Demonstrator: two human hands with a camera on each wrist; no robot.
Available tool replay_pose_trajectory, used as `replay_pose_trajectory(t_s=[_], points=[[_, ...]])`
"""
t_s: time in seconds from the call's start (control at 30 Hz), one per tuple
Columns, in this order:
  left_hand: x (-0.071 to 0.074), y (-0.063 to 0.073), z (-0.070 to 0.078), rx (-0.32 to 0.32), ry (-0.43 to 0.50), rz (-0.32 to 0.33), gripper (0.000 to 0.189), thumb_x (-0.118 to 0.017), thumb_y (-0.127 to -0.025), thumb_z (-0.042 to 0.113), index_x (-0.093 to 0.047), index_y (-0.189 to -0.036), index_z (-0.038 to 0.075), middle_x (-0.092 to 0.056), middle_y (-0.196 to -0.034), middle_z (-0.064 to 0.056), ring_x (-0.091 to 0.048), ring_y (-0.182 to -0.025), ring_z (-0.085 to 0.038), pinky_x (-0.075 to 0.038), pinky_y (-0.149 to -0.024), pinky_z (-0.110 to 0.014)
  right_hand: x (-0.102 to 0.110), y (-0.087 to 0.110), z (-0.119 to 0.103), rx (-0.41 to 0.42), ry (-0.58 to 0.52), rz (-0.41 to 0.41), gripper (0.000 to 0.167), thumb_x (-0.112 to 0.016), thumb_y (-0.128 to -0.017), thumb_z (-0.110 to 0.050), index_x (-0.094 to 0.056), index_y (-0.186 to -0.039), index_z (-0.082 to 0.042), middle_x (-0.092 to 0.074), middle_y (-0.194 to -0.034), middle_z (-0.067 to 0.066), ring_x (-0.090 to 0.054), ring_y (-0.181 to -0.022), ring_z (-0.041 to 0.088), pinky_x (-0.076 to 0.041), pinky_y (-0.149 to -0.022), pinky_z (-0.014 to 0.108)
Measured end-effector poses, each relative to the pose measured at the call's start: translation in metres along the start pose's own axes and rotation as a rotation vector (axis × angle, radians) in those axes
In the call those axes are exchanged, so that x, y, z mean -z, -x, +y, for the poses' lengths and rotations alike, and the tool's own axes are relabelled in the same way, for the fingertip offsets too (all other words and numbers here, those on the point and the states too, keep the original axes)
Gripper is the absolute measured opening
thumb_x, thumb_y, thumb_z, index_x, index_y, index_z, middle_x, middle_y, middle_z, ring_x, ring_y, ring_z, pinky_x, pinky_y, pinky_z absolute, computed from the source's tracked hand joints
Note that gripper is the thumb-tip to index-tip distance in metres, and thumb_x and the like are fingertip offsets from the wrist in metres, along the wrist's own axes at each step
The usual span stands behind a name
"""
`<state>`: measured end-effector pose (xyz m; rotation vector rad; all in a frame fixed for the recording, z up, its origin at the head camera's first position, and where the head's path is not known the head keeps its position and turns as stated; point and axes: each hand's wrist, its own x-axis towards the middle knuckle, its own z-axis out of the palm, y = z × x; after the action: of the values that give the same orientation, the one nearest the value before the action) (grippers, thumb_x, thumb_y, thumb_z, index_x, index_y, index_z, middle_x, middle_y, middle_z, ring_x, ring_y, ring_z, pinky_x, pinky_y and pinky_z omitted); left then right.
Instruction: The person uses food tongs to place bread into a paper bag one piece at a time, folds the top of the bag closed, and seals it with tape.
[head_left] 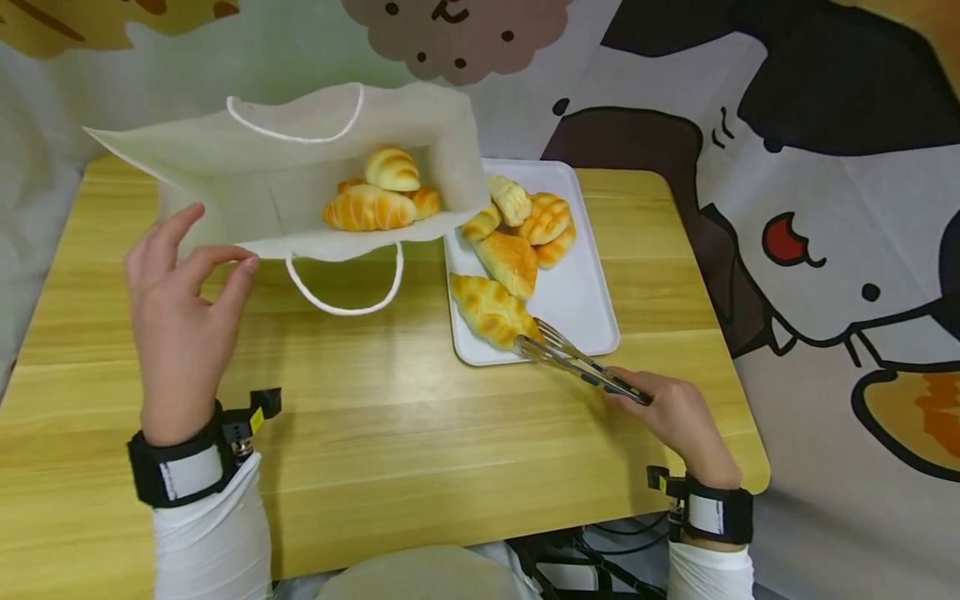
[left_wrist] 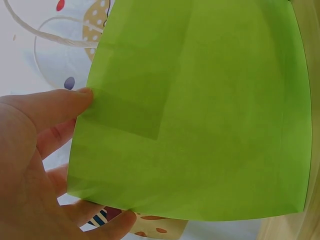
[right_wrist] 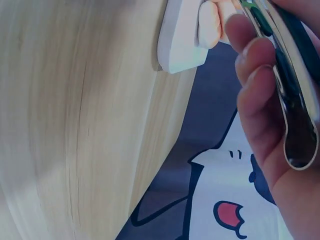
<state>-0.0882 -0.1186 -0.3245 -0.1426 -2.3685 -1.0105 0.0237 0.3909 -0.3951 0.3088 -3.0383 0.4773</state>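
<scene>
Head view: the left hand (head_left: 176, 312) pinches the paper bag (head_left: 420, 117) at its rim, apparently keeping it open; the right hand (head_left: 678, 408) grips tongs (head_left: 591, 377), tips at the nearest bread (head_left: 491, 310) on the tray (head_left: 581, 308), seemingly to avoid touching it.

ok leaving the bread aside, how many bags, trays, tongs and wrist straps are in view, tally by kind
paper bag: 1
white tray: 1
pair of tongs: 1
black wrist straps: 2
Total: 5
</scene>
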Motion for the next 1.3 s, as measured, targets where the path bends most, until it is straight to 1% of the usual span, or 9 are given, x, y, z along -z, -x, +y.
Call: replay_pose_trajectory(t_s=[0.13,0.37,0.47,0.6,0.77,0.93,1.13,1.23,1.3], points=[[0.001,0.001,0.0,-0.01,0.003,0.0,0.02,-0.067,-0.08,0.017,-0.068,-0.086,-0.002,-0.045,-0.133,0.004,-0.028,-0.124,-0.018,-0.02,-0.101,-0.037,0.0,0.003,0.001,0.057,0.021,0.063,0.04,-0.075,-0.071,-0.024,-0.066,-0.108,-0.017,-0.068,-0.091,-0.001,-0.057,-0.065,0.006,-0.043,-0.05,0.026],[0.002,-0.001,0.001,-0.018,0.0,-0.01,0.021,-0.067,-0.08,0.018,-0.068,-0.086,-0.003,-0.044,-0.133,0.003,-0.027,-0.124,-0.017,-0.02,-0.101,-0.038,0.006,0.013,0.002,0.052,-0.001,0.092,0.038,-0.074,-0.073,-0.024,-0.066,-0.109,-0.016,-0.068,-0.09,0.0,-0.047,-0.055,0.005,-0.032,-0.044,0.019],[0.002,0.0,0.001,-0.018,-0.004,-0.012,0.021,-0.067,-0.08,0.018,-0.068,-0.086,-0.003,-0.043,-0.134,0.003,-0.027,-0.124,-0.018,-0.02,-0.101,-0.038,0.008,0.017,0.002,0.053,-0.012,0.095,0.037,-0.072,-0.075,-0.026,-0.065,-0.11,-0.018,-0.068,-0.092,-0.001,-0.055,-0.061,0.004,-0.036,-0.046,0.018],[0.002,0.0,0.001,-0.018,-0.007,-0.013,0.022,-0.067,-0.081,0.018,-0.068,-0.087,-0.003,-0.043,-0.134,0.003,-0.028,-0.124,-0.018,-0.02,-0.101,-0.038,0.013,0.022,-0.001,0.061,-0.002,0.113,0.037,-0.072,-0.074,-0.027,-0.065,-0.11,-0.02,-0.068,-0.093,-0.003,-0.062,-0.072,0.008,-0.043,-0.052,0.019],[0.002,0.001,0.001,-0.014,-0.002,-0.014,0.023,-0.067,-0.081,0.018,-0.068,-0.087,-0.003,-0.043,-0.134,0.002,-0.027,-0.125,-0.018,-0.02,-0.101,-0.038,0.019,0.029,-0.005,0.041,-0.006,0.121,0.036,-0.072,-0.074,-0.026,-0.065,-0.11,-0.021,-0.068,-0.091,-0.004,-0.061,-0.07,0.007,-0.042,-0.052,0.015],[0.003,0.001,0.0,-0.008,-0.001,-0.014,0.022,-0.066,-0.081,0.018,-0.068,-0.087,-0.003,-0.043,-0.134,0.002,-0.026,-0.125,-0.017,-0.019,-0.102,-0.038,0.023,0.032,-0.004,0.043,-0.021,0.162,0.037,-0.074,-0.073,-0.022,-0.065,-0.11,-0.021,-0.068,-0.092,-0.001,-0.062,-0.071,0.01,-0.041,-0.053,0.012],[0.003,0.001,0.0,-0.02,0.003,-0.013,0.022,-0.067,-0.081,0.018,-0.068,-0.087,-0.003,-0.043,-0.134,0.002,-0.027,-0.125,-0.018,-0.019,-0.102,-0.038,0.034,0.035,-0.008,0.01,-0.041,0.206,0.04,-0.075,-0.072,-0.017,-0.065,-0.11,-0.017,-0.067,-0.097,0.002,-0.064,-0.079,0.016,-0.041,-0.064,0.005],[0.003,0.002,-0.002,-0.027,0.012,-0.009,0.021,-0.067,-0.08,0.017,-0.068,-0.087,-0.003,-0.043,-0.134,0.002,-0.027,-0.125,-0.018,-0.019,-0.102,-0.038,0.038,0.035,-0.01,-0.004,-0.04,0.236,0.041,-0.075,-0.071,-0.015,-0.065,-0.11,-0.017,-0.067,-0.096,0.004,-0.063,-0.078,0.013,-0.041,-0.064,0.004],[0.002,0.001,-0.002,-0.031,0.024,-0.004,0.02,-0.068,-0.08,0.016,-0.068,-0.086,-0.003,-0.044,-0.133,0.001,-0.028,-0.125,-0.018,-0.019,-0.102,-0.038,0.04,0.034,-0.011,-0.014,-0.049,0.264,0.042,-0.076,-0.07,-0.013,-0.065,-0.11,-0.016,-0.067,-0.095,0.006,-0.062,-0.079,0.008,-0.04,-0.064,0.004]])
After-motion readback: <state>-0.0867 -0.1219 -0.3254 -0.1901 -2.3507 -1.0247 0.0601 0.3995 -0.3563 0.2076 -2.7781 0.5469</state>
